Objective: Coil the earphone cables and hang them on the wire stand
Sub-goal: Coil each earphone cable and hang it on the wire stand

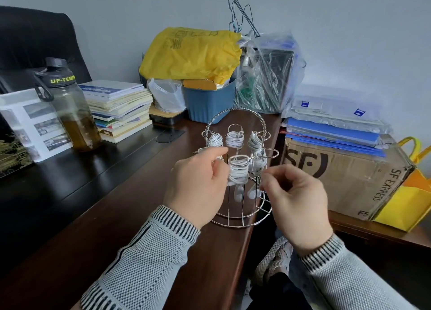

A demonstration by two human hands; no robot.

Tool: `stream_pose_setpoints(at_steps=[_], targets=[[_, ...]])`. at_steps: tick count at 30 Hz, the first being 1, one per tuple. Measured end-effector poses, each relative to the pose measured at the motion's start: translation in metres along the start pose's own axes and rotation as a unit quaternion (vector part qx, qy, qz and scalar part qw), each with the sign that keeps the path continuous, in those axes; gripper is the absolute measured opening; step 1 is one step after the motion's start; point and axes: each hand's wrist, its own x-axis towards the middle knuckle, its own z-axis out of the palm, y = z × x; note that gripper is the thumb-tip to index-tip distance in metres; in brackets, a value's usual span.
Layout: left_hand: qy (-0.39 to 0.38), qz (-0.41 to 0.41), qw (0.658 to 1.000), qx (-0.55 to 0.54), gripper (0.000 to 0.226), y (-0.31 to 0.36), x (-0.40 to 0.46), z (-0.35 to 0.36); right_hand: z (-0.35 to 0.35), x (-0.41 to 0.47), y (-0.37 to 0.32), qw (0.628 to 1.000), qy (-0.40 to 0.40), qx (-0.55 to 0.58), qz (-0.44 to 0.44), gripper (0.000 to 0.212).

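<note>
Chrome wire stand [235, 212] sits at the centre of the frame, on the dark wooden desk [98, 193] near its right edge. White earphone cables, each wound into a coil, hang on its hooks: three in the back row [235, 139], one on the front hook [238, 170] with its earbuds dangling below, and one more behind it to the right [259, 162].

Left hand [198, 188] is raised just left of the front coil, fingers curled toward it; whether it pinches the cable or only touches it cannot be determined. Right hand [296, 200] is raised lower right of the stand, fingers curled, tips close to the stand's right side; contact and grip cannot be determined. Both wrists show grey knit sleeves with striped cuffs.

Upper left of the frame: a dark water bottle [67, 109] with amber liquid, next to a stack of books [119, 109]. Upper centre: a blue bin [210, 104] topped by a yellow bag [191, 53], with a clear plastic bag [268, 76] beside it. Right of the frame: a cardboard box [345, 176] marked SF EXPRESS, carrying blue folders [333, 134].
</note>
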Motion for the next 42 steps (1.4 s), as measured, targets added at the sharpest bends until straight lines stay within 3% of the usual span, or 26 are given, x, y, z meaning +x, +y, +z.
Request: stream_pose_setpoints(at_steps=[5, 7, 9, 12, 17, 22, 31, 42], targets=[[0.048, -0.046, 0.998, -0.002, 0.045, -0.010, -0.002, -0.001, 0.012, -0.008, -0.005, 0.945, -0.047, 0.196, 0.256, 0.033], [0.034, -0.093, 0.992, -0.076, 0.043, -0.010, -0.002, -0.004, 0.015, -0.005, -0.012, 0.920, -0.059, 0.238, 0.307, 0.035], [-0.023, -0.188, 0.964, -0.185, 0.037, -0.006, -0.001, -0.007, 0.015, -0.001, -0.018, 0.908, -0.079, 0.240, 0.334, 0.039], [-0.126, -0.308, 0.900, -0.281, 0.048, 0.001, 0.000, -0.009, 0.020, 0.002, -0.020, 0.903, -0.105, 0.235, 0.343, 0.048], [-0.173, -0.342, 0.877, -0.290, 0.056, 0.007, 0.001, 0.000, 0.027, 0.004, -0.023, 0.899, -0.134, 0.231, 0.347, 0.061], [-0.184, -0.358, 0.847, -0.347, 0.052, 0.010, 0.001, 0.001, 0.025, 0.004, -0.024, 0.871, -0.141, 0.295, 0.367, 0.061], [-0.137, -0.367, 0.806, -0.444, 0.034, 0.013, -0.001, 0.007, 0.021, 0.005, -0.035, 0.836, -0.122, 0.380, 0.376, 0.028], [-0.073, -0.379, 0.767, -0.512, 0.022, 0.018, -0.001, 0.013, 0.018, 0.008, -0.043, 0.818, -0.097, 0.425, 0.375, 0.018]])
